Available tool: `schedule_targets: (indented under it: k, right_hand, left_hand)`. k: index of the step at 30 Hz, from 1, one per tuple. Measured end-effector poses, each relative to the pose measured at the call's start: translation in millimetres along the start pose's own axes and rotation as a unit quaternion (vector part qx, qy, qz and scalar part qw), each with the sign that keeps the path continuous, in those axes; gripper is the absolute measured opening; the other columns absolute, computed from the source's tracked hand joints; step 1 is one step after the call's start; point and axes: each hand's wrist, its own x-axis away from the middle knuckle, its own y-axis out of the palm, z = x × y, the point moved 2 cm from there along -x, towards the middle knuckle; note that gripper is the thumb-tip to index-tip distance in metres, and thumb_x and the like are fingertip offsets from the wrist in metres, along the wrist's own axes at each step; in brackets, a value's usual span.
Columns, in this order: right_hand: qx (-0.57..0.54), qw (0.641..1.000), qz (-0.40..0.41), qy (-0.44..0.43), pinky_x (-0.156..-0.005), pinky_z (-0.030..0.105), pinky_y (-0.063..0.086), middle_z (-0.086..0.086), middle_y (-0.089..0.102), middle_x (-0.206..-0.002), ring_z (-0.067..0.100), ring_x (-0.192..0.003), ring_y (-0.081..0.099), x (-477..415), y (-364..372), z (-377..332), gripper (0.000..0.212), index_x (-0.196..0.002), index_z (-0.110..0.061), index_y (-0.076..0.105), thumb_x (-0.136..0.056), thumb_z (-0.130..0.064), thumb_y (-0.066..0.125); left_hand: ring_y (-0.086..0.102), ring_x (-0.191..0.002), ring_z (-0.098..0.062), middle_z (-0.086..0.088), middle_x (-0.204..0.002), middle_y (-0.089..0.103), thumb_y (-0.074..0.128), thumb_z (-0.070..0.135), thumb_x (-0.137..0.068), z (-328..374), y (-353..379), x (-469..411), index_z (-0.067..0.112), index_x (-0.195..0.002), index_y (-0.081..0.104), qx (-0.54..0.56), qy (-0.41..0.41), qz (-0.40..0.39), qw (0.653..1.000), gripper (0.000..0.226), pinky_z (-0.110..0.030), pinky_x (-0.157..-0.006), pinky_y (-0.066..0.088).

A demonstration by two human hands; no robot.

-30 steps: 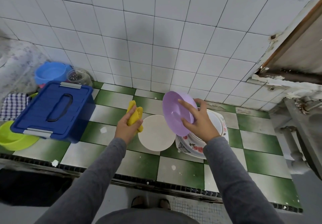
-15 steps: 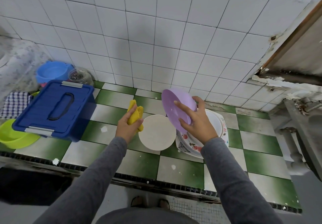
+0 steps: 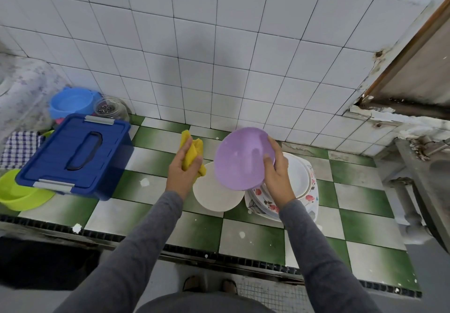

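Observation:
My right hand grips a purple plastic bowl by its right rim, tilted with its hollow side facing me, above the counter. My left hand holds a crumpled yellow cloth just left of the bowl, apart from it. Below the bowl a white round plate lies flat on the green-and-white tiled counter. To its right sits a stack of white and flowered dishes, partly hidden by my right hand.
A blue lidded box stands at the left, with a lime green bowl in front of it, a checked cloth, a blue bowl and a glass jar behind. White tiled wall at the back. A grey pipe stands at the right.
The purple bowl has turned in my right hand, so its hollow side now faces me more fully. My left hand with the cloth has stayed nearly still.

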Motion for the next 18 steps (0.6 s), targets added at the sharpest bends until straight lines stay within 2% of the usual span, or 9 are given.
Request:
schedule_targets:
  k: [2, 4, 6, 8, 10, 12, 14, 16, 18]
  right_hand:
    - [-0.041, 0.999, -0.011, 0.024, -0.098, 0.038, 0.053, -0.001, 0.038, -0.145, 0.019, -0.125, 0.047, 2.1, 8.0, 3.0, 0.038, -0.141, -0.054, 0.040, -0.104, -0.047, 0.037]
    - [-0.057, 0.998, -0.024, 0.031, -0.108, 0.056, 0.044, -0.003, 0.039, -0.148, 0.023, -0.133, 0.044, 6.3, 16.3, 3.0, 0.038, -0.136, -0.061, 0.041, -0.098, -0.059, 0.035]
    - [-0.065, 0.997, -0.036, 0.020, -0.111, 0.056, 0.041, -0.008, 0.040, -0.150, 0.020, -0.137, 0.041, 8.8, 24.1, -1.0, 0.039, -0.136, -0.060, 0.041, -0.098, -0.063, 0.033]
    - [-0.092, 0.995, -0.048, 0.007, -0.111, 0.048, 0.044, -0.013, 0.042, -0.150, 0.013, -0.137, 0.043, 10.1, 30.2, -8.0, 0.038, -0.141, -0.052, 0.040, -0.104, -0.056, 0.031]
    - [-0.149, 0.987, -0.063, 0.014, -0.102, 0.031, 0.051, -0.015, 0.045, -0.146, 0.006, -0.132, 0.048, 11.2, 35.1, -16.2, 0.035, -0.141, -0.045, 0.040, -0.109, -0.044, 0.027]
    - [-0.205, 0.976, -0.065, 0.031, -0.097, 0.033, 0.054, -0.016, 0.050, -0.142, 0.013, -0.130, 0.053, 11.3, 39.5, -20.2, 0.034, -0.138, -0.047, 0.043, -0.108, -0.044, 0.028]
    - [-0.223, 0.972, -0.060, 0.031, -0.105, 0.047, 0.050, -0.013, 0.052, -0.145, 0.018, -0.135, 0.051, 10.6, 43.5, -24.6, 0.035, -0.138, -0.047, 0.047, -0.107, -0.049, 0.030]
    - [-0.225, 0.972, -0.064, 0.026, -0.112, 0.051, 0.043, -0.012, 0.052, -0.146, 0.017, -0.137, 0.048, 9.8, 46.7, -28.3, 0.038, -0.139, -0.045, 0.048, -0.106, -0.049, 0.030]
    - [-0.222, 0.973, -0.056, 0.023, -0.111, 0.051, 0.044, -0.010, 0.054, -0.144, 0.016, -0.136, 0.050, 8.4, 47.5, -30.8, 0.041, -0.142, -0.040, 0.047, -0.106, -0.050, 0.029]
  left_hand:
    - [0.049, -0.125, -0.004, 0.015, -0.145, 0.041, 0.055, 0.010, -0.100, 12.7, 10.3, 0.1, 0.029, -0.152, 0.035, 0.008, 0.048, -0.016, 0.999, 0.059, -0.004, -0.078, 0.048]
    - [0.046, -0.131, 0.004, 0.021, -0.147, 0.037, 0.052, 0.011, -0.102, 26.4, 20.6, -1.2, 0.029, -0.156, 0.024, 0.012, 0.100, -0.040, 0.994, 0.064, -0.009, -0.086, 0.048]
    - [0.044, -0.134, 0.004, 0.024, -0.148, 0.035, 0.050, 0.012, -0.103, 37.3, 30.9, -4.1, 0.031, -0.157, 0.014, -0.006, 0.144, -0.052, 0.988, 0.068, -0.015, -0.090, 0.050]
    - [0.047, -0.131, 0.004, 0.016, -0.155, 0.032, 0.051, 0.016, -0.103, 44.4, 40.6, -7.7, 0.032, -0.157, 0.005, -0.051, 0.167, -0.054, 0.983, 0.072, -0.018, -0.090, 0.053]
    - [0.057, -0.114, 0.008, 0.011, -0.147, 0.044, 0.054, 0.021, -0.102, 41.8, 49.5, -12.7, 0.028, -0.158, 0.002, -0.100, 0.162, -0.045, 0.981, 0.076, -0.015, -0.083, 0.053]
    - [0.062, -0.102, 0.000, 0.002, -0.136, 0.051, 0.058, 0.027, -0.099, 36.1, 56.8, -15.7, 0.026, -0.157, 0.007, -0.137, 0.145, -0.048, 0.979, 0.077, -0.025, -0.084, 0.055]
    - [0.061, -0.112, -0.015, -0.002, -0.140, 0.047, 0.060, 0.030, -0.097, 31.1, 63.3, -14.8, 0.023, -0.152, 0.013, -0.165, 0.138, -0.092, 0.972, 0.073, -0.042, -0.097, 0.053]
    - [0.051, -0.127, -0.019, -0.003, -0.145, 0.042, 0.060, 0.029, -0.098, 28.3, 69.7, -10.8, 0.020, -0.152, 0.015, -0.194, 0.132, -0.144, 0.961, 0.072, -0.044, -0.109, 0.044]
    - [0.024, -0.148, -0.022, -0.004, -0.162, 0.017, 0.050, 0.039, -0.101, 25.3, 77.5, -8.9, 0.019, -0.157, 0.007, -0.264, 0.153, -0.186, 0.934, 0.073, -0.042, -0.122, 0.023]
